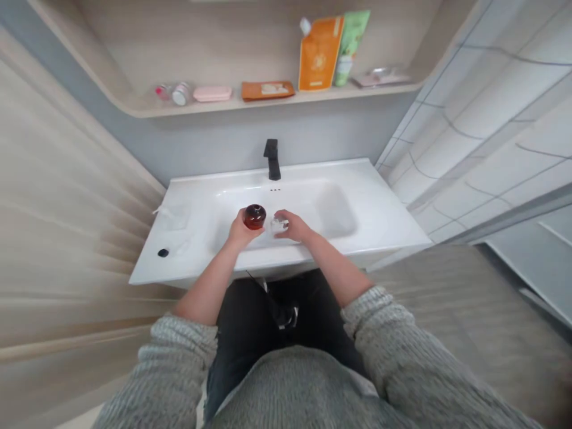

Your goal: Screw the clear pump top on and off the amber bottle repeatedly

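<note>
My left hand is closed around a small dark brown jar, held over the front of the white sink basin. Right beside it, my right hand is closed on a small clear object, perhaps a cap or a bit of wrapping. The two hands nearly touch above the basin. Both sleeves are grey knit, pushed up the forearms.
A black faucet stands at the back of the sink. A small black item lies on the left counter. The shelf above holds an orange pouch, a green tube, a pink case and small bottles. Tiled wall on the right.
</note>
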Available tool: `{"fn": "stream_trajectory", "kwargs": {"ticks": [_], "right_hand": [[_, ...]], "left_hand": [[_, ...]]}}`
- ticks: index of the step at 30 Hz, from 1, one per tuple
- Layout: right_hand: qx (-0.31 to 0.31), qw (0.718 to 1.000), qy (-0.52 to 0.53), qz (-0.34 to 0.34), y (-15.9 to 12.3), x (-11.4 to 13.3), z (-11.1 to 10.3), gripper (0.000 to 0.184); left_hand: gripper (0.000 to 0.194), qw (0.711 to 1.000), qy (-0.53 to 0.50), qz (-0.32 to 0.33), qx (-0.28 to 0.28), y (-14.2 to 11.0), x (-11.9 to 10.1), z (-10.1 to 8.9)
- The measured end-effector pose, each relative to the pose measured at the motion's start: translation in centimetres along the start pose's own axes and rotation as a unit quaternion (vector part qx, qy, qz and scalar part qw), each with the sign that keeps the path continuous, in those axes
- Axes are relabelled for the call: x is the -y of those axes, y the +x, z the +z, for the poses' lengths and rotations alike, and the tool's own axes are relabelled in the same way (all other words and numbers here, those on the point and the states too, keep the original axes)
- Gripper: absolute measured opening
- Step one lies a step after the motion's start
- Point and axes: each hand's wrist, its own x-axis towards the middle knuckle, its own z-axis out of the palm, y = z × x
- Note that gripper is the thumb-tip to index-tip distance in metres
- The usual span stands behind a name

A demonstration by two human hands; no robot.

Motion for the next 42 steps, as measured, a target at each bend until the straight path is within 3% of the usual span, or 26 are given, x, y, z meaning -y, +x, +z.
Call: {"fn": "stream_trajectory", "kwargs": {"ticks": [4, 10, 15, 23, 42], "right_hand": [[-0.009, 1.0, -0.002, 0.009, 0.1, 0.0, -0.1, 0.085], [-0.083, 0.996, 0.013, 0.019, 0.0, 0.3, -0.8, 0.08], [-0.109, 0.994, 0.015, 0.016, 0.2, 0.2, -1.1, 0.084], [-0.084, 0.996, -0.005, -0.005, 0.2, -0.1, -1.0, 0.094], [-0.068, 0.997, -0.022, 0.01, 0.2, -0.6, -0.8, 0.092]], "left_hand": [[0.081, 1.0, 0.026, 0.009, 0.012, 0.0, -0.2, 0.0], [0.081, 0.998, 0.055, 0.025, 0.018, 0.1, 0.5, 0.1], [0.082, 0.996, 0.077, 0.042, 0.022, 0.2, 1.1, 0.2], [0.083, 0.99, 0.121, 0.072, 0.016, 0.4, 1.0, 0.4], [0.069, 0.96, 0.257, 0.114, 0.01, -1.0, -0.6, 0.2]]}}
